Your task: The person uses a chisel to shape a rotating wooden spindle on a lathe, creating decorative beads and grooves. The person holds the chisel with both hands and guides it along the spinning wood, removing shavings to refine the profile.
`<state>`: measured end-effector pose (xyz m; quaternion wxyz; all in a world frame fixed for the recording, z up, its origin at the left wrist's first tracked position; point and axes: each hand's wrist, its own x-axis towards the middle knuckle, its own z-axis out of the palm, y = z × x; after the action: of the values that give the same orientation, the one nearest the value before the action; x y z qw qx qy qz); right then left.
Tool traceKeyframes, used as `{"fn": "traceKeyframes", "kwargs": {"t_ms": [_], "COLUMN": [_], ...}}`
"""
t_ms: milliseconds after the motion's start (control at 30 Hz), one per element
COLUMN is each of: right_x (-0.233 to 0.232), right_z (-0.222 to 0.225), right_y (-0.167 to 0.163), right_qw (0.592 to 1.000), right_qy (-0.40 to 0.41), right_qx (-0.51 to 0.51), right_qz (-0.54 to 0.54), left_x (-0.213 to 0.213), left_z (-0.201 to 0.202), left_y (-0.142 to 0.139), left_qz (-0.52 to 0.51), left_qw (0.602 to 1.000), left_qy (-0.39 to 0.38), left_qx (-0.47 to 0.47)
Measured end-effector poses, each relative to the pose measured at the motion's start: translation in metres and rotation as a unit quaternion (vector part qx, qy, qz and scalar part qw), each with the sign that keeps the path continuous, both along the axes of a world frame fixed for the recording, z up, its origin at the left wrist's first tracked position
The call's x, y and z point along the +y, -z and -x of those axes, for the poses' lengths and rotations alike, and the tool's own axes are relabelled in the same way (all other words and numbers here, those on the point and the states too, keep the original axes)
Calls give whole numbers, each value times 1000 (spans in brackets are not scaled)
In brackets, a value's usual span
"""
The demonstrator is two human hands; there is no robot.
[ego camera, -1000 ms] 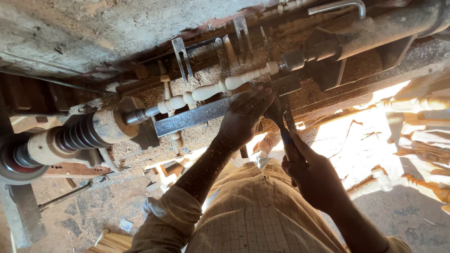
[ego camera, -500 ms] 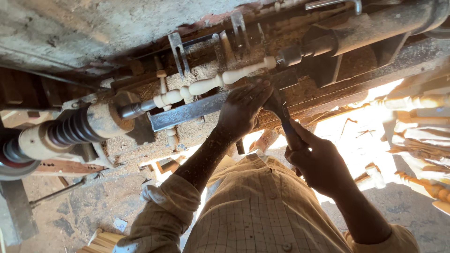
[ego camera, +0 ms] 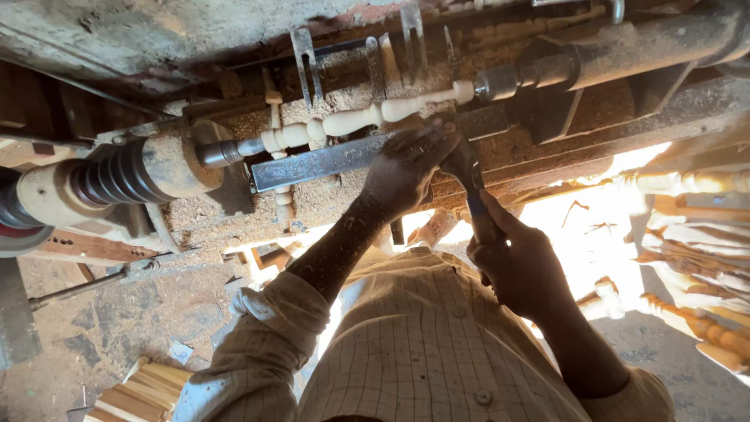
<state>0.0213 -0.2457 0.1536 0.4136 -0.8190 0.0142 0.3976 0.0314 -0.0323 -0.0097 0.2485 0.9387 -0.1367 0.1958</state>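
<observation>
Pale turned spindle (ego camera: 367, 119) mounted between the lathe's (ego camera: 141, 176) centres, just above the steel tool rest (ego camera: 328, 160) along the bed's near edge. The left hand (ego camera: 406, 168) presses its fingers together over the chisel (ego camera: 467, 184) at the rest; the right hand (ego camera: 516, 262) is clamped round the handle. Judged risk: a tilted edge could dig in and gouge or split the spindle.

Woodturning workshop. Indicators: a wood lathe (ego camera: 117, 184) carrying a pale turned spindle (ego camera: 367, 119) above a steel tool rest (ego camera: 328, 160), sawdust (ego camera: 344, 195) packed over the lathe bed, and finished turned spindles (ego camera: 695, 234) stacked at the side (partly overexposed by sunlight).
</observation>
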Motion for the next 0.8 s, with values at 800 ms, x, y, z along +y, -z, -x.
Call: {"fn": "traceKeyframes", "kwargs": {"t_ms": [800], "right_x": [8], "right_z": [5], "right_y": [-7], "right_qw": [1000], "right_qy": [8], "right_qx": [-18], "right_qz": [4], "left_x": [-4], "left_z": [-4], "left_y": [4], "left_qz": [-24], "left_qw": [1000], "left_qy": [-7], "left_qx": [14]}}
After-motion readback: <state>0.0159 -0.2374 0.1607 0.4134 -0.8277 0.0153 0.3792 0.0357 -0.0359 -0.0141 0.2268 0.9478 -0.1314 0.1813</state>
